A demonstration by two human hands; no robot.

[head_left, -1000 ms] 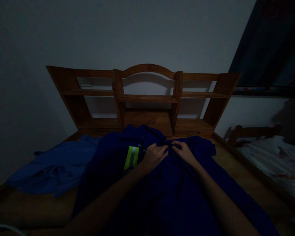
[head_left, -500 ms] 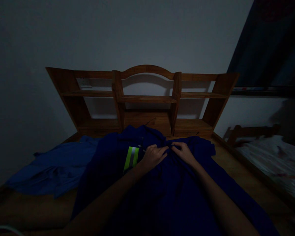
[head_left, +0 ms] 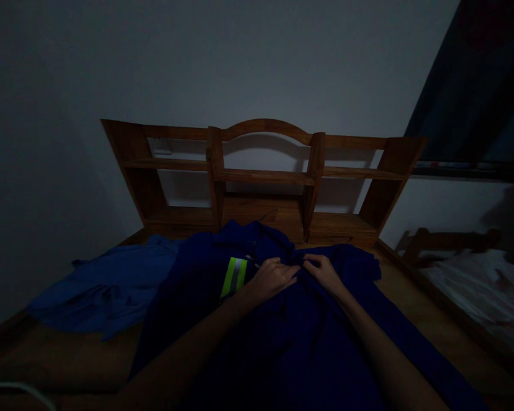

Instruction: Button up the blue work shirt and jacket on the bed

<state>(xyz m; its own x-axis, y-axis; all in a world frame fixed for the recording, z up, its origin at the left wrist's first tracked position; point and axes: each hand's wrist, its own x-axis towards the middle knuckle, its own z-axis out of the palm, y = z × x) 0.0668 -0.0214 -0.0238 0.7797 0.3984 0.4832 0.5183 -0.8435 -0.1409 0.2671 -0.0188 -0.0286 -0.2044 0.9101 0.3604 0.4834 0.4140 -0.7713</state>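
A dark blue work jacket (head_left: 321, 348) lies spread out in front of me, its collar toward the shelf. One yellow-green and silver reflective strip (head_left: 233, 277) shows on its left side. My left hand (head_left: 276, 277) is closed on the jacket near the middle of its front, below the collar. Close beside it, my right hand (head_left: 323, 271) pinches the fabric along the front edge. The fingertips of both hands almost meet. Whether a button or another fastener sits between them is too dark to tell.
A lighter blue garment (head_left: 111, 285) lies crumpled at the left. Behind the jacket stands a wooden shelf unit (head_left: 263, 177) against the wall. To the right are a wooden ledge (head_left: 437, 297) and white plastic-like sheeting (head_left: 488, 291). A pale cable (head_left: 21, 388) curves at the lower left.
The view has shifted slightly, so the whole scene sits a little further right. Both hands stay at the same spot on the jacket front, with only small finger movements.
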